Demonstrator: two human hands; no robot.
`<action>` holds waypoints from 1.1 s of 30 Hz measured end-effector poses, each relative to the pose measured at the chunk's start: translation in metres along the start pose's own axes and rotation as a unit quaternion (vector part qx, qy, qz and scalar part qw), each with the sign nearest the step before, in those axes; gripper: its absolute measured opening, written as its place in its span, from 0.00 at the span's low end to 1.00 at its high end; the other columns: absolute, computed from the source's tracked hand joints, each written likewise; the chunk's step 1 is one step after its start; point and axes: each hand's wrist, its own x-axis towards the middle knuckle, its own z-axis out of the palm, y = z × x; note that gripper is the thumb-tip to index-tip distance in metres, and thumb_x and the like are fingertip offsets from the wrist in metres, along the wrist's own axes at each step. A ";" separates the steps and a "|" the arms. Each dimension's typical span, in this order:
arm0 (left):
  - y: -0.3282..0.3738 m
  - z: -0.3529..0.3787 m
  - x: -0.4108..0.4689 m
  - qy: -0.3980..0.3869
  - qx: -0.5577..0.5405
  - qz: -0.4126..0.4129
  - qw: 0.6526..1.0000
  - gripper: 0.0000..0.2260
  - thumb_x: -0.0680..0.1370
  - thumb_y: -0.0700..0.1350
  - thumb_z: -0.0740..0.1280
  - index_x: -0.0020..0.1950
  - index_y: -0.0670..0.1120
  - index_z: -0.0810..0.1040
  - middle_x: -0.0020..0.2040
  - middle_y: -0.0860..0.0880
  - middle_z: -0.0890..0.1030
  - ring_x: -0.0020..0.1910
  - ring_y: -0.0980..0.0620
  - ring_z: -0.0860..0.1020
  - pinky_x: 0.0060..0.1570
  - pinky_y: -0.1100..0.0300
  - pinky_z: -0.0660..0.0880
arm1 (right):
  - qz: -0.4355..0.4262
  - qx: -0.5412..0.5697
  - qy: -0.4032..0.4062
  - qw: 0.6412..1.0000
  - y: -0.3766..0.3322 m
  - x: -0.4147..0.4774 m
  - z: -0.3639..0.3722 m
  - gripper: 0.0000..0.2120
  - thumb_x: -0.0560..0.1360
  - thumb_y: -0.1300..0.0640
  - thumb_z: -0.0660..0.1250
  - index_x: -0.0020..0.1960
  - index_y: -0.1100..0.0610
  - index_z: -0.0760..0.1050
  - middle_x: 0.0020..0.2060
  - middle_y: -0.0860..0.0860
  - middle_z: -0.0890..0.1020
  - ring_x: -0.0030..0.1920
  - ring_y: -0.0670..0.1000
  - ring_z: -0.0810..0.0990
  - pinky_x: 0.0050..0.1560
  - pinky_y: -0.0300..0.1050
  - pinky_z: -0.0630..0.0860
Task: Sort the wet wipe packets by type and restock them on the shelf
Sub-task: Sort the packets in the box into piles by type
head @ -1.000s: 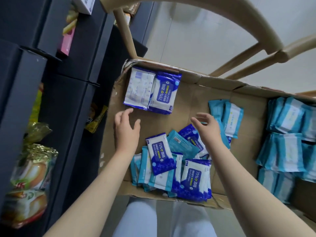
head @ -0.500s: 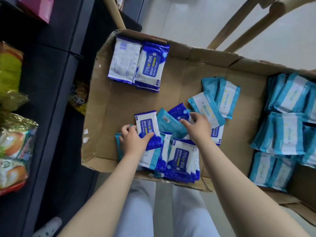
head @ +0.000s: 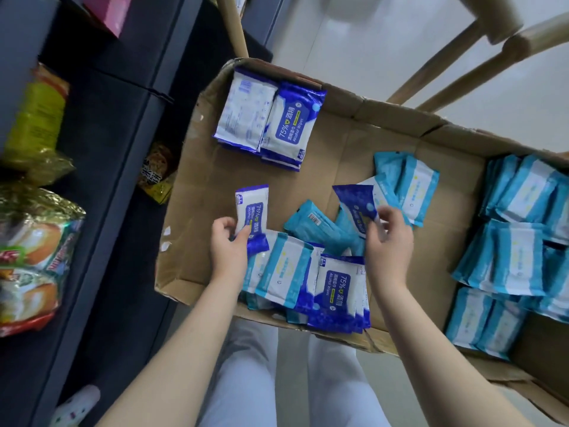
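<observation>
Dark-blue packet [head: 252, 208] pinched in left hand [head: 229, 246]; second dark-blue packet [head: 357, 201] pinched in right hand [head: 389, 240].

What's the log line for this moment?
left hand: grips alcohol-wipe packet | right hand: pinches dark-blue packet | near pile: mixed types

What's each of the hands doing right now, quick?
Left hand: grips a dark blue and white plastic alcohol wipe packet.
Right hand: pinches a second dark blue plastic wipe packet by its edge.

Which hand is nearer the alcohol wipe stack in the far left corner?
Left. The left hand is almost straight back from the alcohol wipe stack; the right hand is farther right.
</observation>
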 end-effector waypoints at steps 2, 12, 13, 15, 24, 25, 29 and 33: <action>0.015 -0.011 0.014 -0.003 -0.020 0.003 1.000 0.08 0.80 0.40 0.65 0.56 0.46 0.69 0.50 0.51 0.82 0.46 0.58 0.82 0.43 0.62 0.78 | -0.057 -0.041 -0.044 0.997 -0.016 -0.003 0.012 0.07 0.77 0.63 0.66 0.55 0.57 0.77 0.47 0.51 0.81 0.49 0.55 0.76 0.51 0.52 0.71; 0.041 -0.030 0.088 -0.061 0.029 -0.007 0.998 0.13 0.83 0.36 0.59 0.65 0.48 0.71 0.57 0.50 0.80 0.46 0.60 0.80 0.40 0.65 0.76 | 0.248 0.184 -0.165 0.937 -0.085 0.003 0.120 0.09 0.75 0.57 0.73 0.52 0.54 0.75 0.46 0.53 0.82 0.45 0.53 0.82 0.45 0.48 0.81; 0.041 -0.030 0.093 -0.054 0.042 0.010 0.998 0.12 0.82 0.36 0.59 0.63 0.49 0.72 0.57 0.50 0.79 0.47 0.61 0.79 0.40 0.67 0.76 | 0.256 0.174 -0.159 0.937 -0.084 0.004 0.129 0.10 0.74 0.56 0.73 0.53 0.53 0.75 0.47 0.54 0.83 0.47 0.55 0.83 0.51 0.55 0.81; 0.042 -0.028 0.099 -0.041 0.060 0.037 0.997 0.11 0.82 0.36 0.60 0.62 0.49 0.73 0.57 0.50 0.79 0.48 0.60 0.79 0.39 0.69 0.74 | 0.256 0.166 -0.161 0.939 -0.082 0.009 0.139 0.11 0.73 0.55 0.74 0.54 0.52 0.77 0.47 0.53 0.83 0.48 0.56 0.84 0.54 0.60 0.80; 0.047 -0.029 0.062 0.017 0.109 0.115 0.987 0.16 0.81 0.40 0.63 0.69 0.48 0.72 0.64 0.54 0.72 0.60 0.60 0.71 0.42 0.82 0.68 | 0.142 0.034 -0.144 0.979 -0.065 0.023 0.110 0.16 0.76 0.51 0.71 0.61 0.55 0.78 0.55 0.53 0.80 0.58 0.53 0.78 0.59 0.48 0.75; 0.043 -0.029 0.050 0.026 0.125 0.131 0.983 0.14 0.81 0.40 0.64 0.66 0.49 0.74 0.63 0.53 0.73 0.58 0.59 0.72 0.42 0.80 0.69 | 0.115 -0.025 -0.143 0.983 -0.056 0.022 0.101 0.18 0.76 0.50 0.70 0.63 0.55 0.76 0.58 0.53 0.78 0.61 0.54 0.75 0.61 0.48 0.72; 0.013 -0.010 -0.002 -0.102 0.172 0.054 0.978 0.09 0.80 0.46 0.66 0.61 0.48 0.75 0.57 0.50 0.77 0.50 0.57 0.76 0.43 0.73 0.71 | 0.047 -0.231 -0.217 0.947 -0.017 0.012 0.069 0.23 0.76 0.47 0.69 0.68 0.54 0.73 0.64 0.54 0.75 0.64 0.58 0.71 0.60 0.52 0.70; -0.029 0.014 -0.036 -0.168 0.313 -0.009 0.935 0.23 0.76 0.50 0.72 0.67 0.46 0.71 0.62 0.49 0.71 0.60 0.51 0.74 0.60 0.56 0.74 | 0.011 -0.290 -0.251 0.923 -0.001 0.005 0.056 0.22 0.77 0.47 0.68 0.68 0.54 0.73 0.63 0.54 0.76 0.64 0.59 0.70 0.61 0.54 0.68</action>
